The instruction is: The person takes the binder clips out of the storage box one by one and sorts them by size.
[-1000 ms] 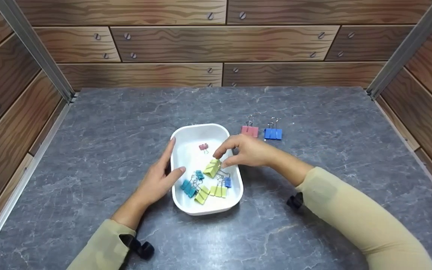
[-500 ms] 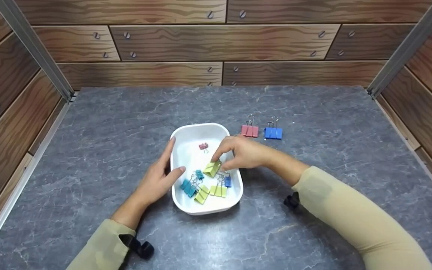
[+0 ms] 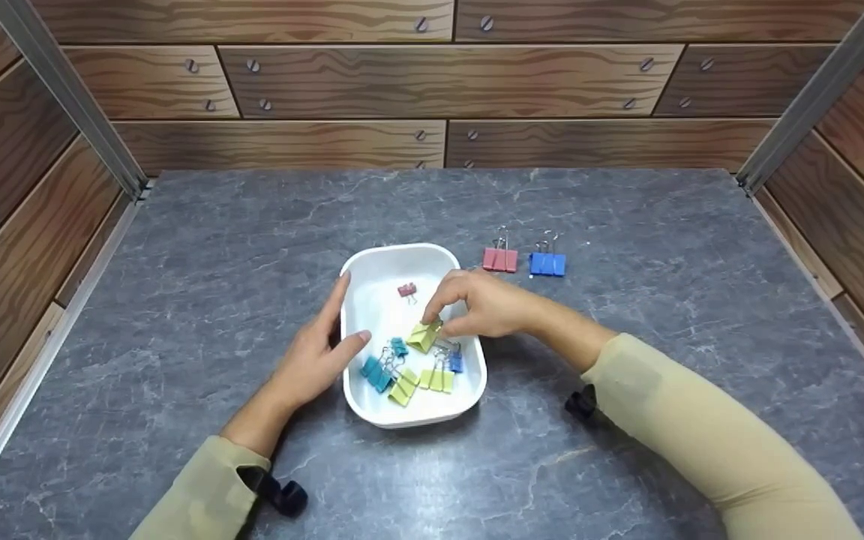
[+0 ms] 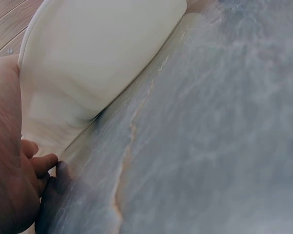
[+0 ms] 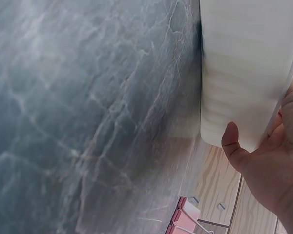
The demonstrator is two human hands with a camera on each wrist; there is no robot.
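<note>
A white plastic tray (image 3: 373,300) with rounded corners stands mid-table. My left hand (image 3: 310,367) grips its left wall, thumb over the rim and fingers along the outside. Inside it, my right hand (image 3: 486,304) reaches over the right rim and pinches a yellow-green binder clip (image 3: 422,339) between thumb and forefinger. Two more yellow-green binder clips (image 3: 436,382) lie near the tray's front, beside a small blue clip (image 3: 456,363). Teal clips, one larger (image 3: 376,373) and one small (image 3: 399,346), sit at the left. Farther back lies a small red clip (image 3: 407,289).
Behind the tray to the right, a large pink-red binder clip (image 3: 500,260) and a large blue binder clip (image 3: 547,264) stand side by side on the grey marbled table (image 3: 252,225). Wood-patterned panels (image 3: 447,82) enclose the back and sides.
My right forefinger and thumb have lowered onto the yellow-green binder clip and closed on it. The left hand and the tray have stayed in place.
</note>
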